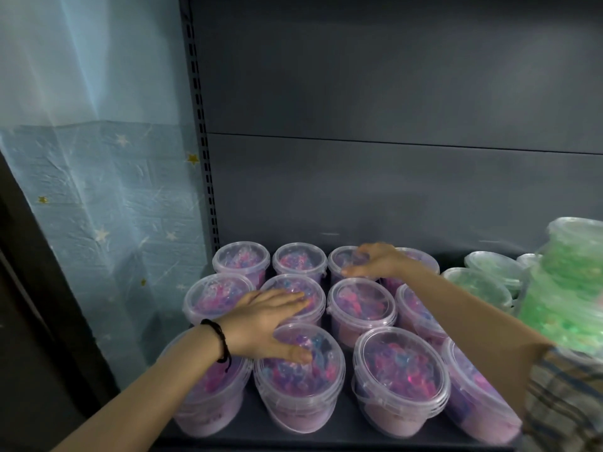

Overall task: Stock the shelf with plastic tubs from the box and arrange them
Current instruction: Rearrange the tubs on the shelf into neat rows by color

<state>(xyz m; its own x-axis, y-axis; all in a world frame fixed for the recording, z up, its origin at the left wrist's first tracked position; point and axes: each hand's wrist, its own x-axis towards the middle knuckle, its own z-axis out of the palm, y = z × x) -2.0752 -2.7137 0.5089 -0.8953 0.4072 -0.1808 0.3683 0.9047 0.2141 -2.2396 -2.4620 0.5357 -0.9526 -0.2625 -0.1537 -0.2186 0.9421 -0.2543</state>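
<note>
Entry: purple tubs (360, 308), clear-lidded and upright, on the shelf (339, 429) in three rows of four, rims touching or just beside one another. The left hand (264, 324) is palm down, its fingers (287, 301) straight and together, pointing toward 3 o'clock. They lie flat on the lid of the middle-row tub (313, 288), second from the left; the thumb rests on the front-row tub (300, 386), at 6 o'clock from them. It grips nothing. The right hand (375, 261), at 1 o'clock from the left, lies palm down on the back-row tub (339, 259), third from the left, with relaxed fingers draped toward 9 o'clock and no pinch that we can see. The green tubs (483, 288) stand at 3 o'clock from the purple block, apart from both hands. The box is out of view. We judge the step to be arranging: the back row falls to the right hand, and the left hand is nearer the two front rows.
</note>
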